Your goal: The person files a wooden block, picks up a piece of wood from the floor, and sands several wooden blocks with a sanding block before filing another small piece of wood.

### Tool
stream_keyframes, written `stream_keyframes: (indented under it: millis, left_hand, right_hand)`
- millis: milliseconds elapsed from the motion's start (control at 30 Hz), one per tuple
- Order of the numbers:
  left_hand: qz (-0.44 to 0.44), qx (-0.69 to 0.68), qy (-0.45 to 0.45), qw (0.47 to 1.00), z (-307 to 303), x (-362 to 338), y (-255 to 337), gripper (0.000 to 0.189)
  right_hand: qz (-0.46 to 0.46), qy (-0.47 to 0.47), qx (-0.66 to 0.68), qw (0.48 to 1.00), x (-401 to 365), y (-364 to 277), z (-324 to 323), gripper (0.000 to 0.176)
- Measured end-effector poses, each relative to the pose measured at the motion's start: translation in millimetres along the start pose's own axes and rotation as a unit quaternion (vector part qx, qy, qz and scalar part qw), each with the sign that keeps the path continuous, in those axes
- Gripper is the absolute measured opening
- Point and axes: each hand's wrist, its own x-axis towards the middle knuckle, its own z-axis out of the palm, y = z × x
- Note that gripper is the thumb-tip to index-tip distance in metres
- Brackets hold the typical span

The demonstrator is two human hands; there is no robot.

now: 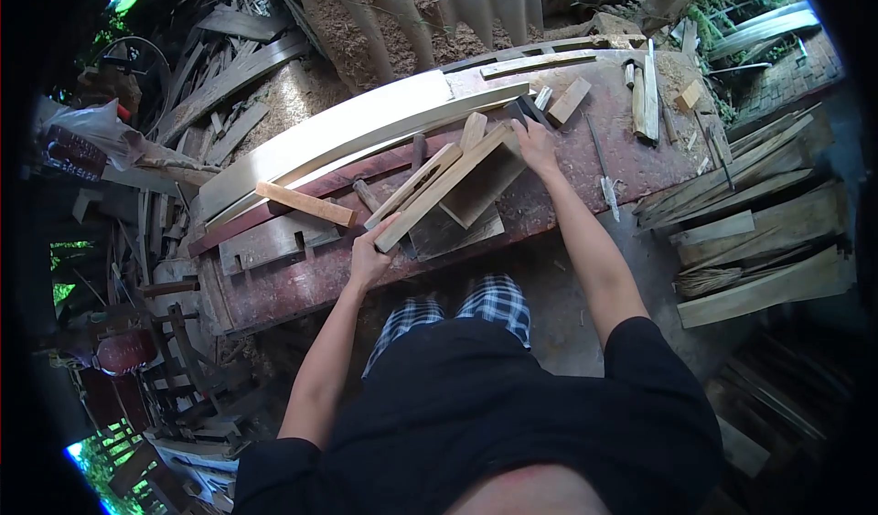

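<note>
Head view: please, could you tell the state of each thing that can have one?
Left hand: closed on wooden piece's near end
Right hand: at its other end; exact grip unclear
Wooden piece: held, slanting across the view
Orange-brown strip: lying across other wood
Workbench: strewn with wood

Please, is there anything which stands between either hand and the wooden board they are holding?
Nothing visible does: the left hand and the right hand grip the wooden board near its opposite ends. A slotted wooden block lies close along its far side, but not between hand and board.
</note>
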Motion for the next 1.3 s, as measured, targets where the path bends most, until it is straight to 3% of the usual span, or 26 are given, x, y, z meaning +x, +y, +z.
stream_keyframes:
  millis: [67,100,167,200,267,333,367,467,533,600,700,800,867,933,1000,1033,1067,1133,1167,1233,1267,1300]
  left_hand:
    - [0.005,-0.004,-0.001,1.000,1.6,-0.9,-0.7,0.062]
    - [0.008,0.015,0.006,1.000,0.7,0.6,0.6,0.062]
    - [0.021,0.014,0.018,1.000,-0.4,4.0,-4.1,0.062]
    - [-0.009,-0.009,-0.007,1.000,-4.1,8.7,-8.8,0.059]
    - [-0.012,-0.116,-0.011,0.993,-11.6,23.1,-5.7,0.056]
    - [-0.019,-0.182,0.011,0.983,-23.4,35.6,14.0,0.050]
    - [-0.074,-0.246,0.047,0.965,-30.8,34.8,47.4,0.044]
    - [-0.057,-0.320,0.083,0.942,-48.0,42.3,67.1,0.045]
    - [-0.089,-0.366,0.080,0.923,-51.6,34.7,61.4,0.046]
    - [-0.121,-0.408,0.073,0.902,-49.4,21.2,57.3,0.047]
    - [-0.204,-0.571,0.110,0.787,-24.2,0.6,61.9,0.050]
    - [-0.240,-0.602,0.055,0.760,-2.0,-5.4,48.6,0.055]
    - [-0.248,-0.590,0.025,0.768,17.9,-0.9,25.3,0.056]
    - [-0.265,-0.582,0.030,0.769,41.1,4.6,12.0,0.055]
    - [-0.298,-0.602,0.037,0.739,58.7,4.5,5.1,0.054]
    - [-0.294,-0.629,0.054,0.718,64.1,4.4,4.1,0.050]
    - [-0.292,-0.655,0.075,0.693,69.0,2.7,2.2,0.046]
    - [-0.307,-0.638,0.077,0.702,72.3,1.7,3.0,0.050]
    - [-0.297,-0.657,0.059,0.690,69.2,-0.5,6.7,0.055]
    - [-0.306,-0.663,0.066,0.680,65.2,-1.2,0.3,0.070]
    - [-0.352,-0.683,0.040,0.638,62.5,-1.0,-26.4,0.068]
    - [-0.325,-0.681,0.047,0.655,61.9,-0.5,-14.7,0.068]
  right_hand:
    - [0.021,0.033,-0.107,0.993,-10.9,-17.2,22.4,0.027]
    - [-0.043,0.064,-0.102,0.992,-23.8,-28.6,32.2,0.022]
    - [-0.202,-0.044,-0.081,0.975,-67.9,-76.9,32.1,0.016]
    - [-0.260,-0.054,-0.055,0.963,-88.4,-87.6,39.9,0.019]
    - [-0.281,-0.105,-0.027,0.954,-109.8,-102.6,39.9,0.032]
    - [-0.265,-0.072,0.013,0.961,-105.0,-109.3,31.0,0.031]
    - [-0.236,-0.048,0.043,0.970,-100.9,-116.1,17.5,0.030]
    - [-0.183,0.048,0.094,0.978,-87.7,-108.3,-8.3,0.031]
    - [-0.093,0.062,0.105,0.988,-82.5,-92.6,-22.8,0.033]
    - [-0.095,0.088,0.108,0.986,-80.4,-79.3,-32.4,0.033]
    - [-0.068,0.094,0.091,0.989,-86.3,-70.9,-39.7,0.033]
    - [-0.062,0.095,0.068,0.991,-83.7,-64.3,-33.1,0.033]
    - [-0.131,0.088,0.050,0.986,-72.8,-63.2,-27.8,0.032]
    - [-0.141,0.080,0.028,0.986,-51.7,-24.2,-4.6,0.031]
    - [-0.145,0.054,-0.117,0.981,-40.2,24.9,17.4,0.032]
    - [0.012,-0.002,-0.115,0.993,-50.6,13.9,19.4,0.032]
    - [-0.036,0.069,-0.174,0.982,-63.5,17.3,39.9,0.031]
    - [-0.138,0.058,-0.159,0.976,-112.8,-23.4,67.6,0.032]
    - [-0.166,-0.024,-0.124,0.978,-139.9,-58.4,72.8,0.037]
    - [-0.277,-0.093,-0.028,0.956,-195.0,-92.0,88.1,0.040]
    - [-0.317,-0.142,-0.007,0.938,-205.6,-100.1,84.7,0.041]
    - [-0.332,-0.153,-0.009,0.931,-197.9,-95.4,80.5,0.041]
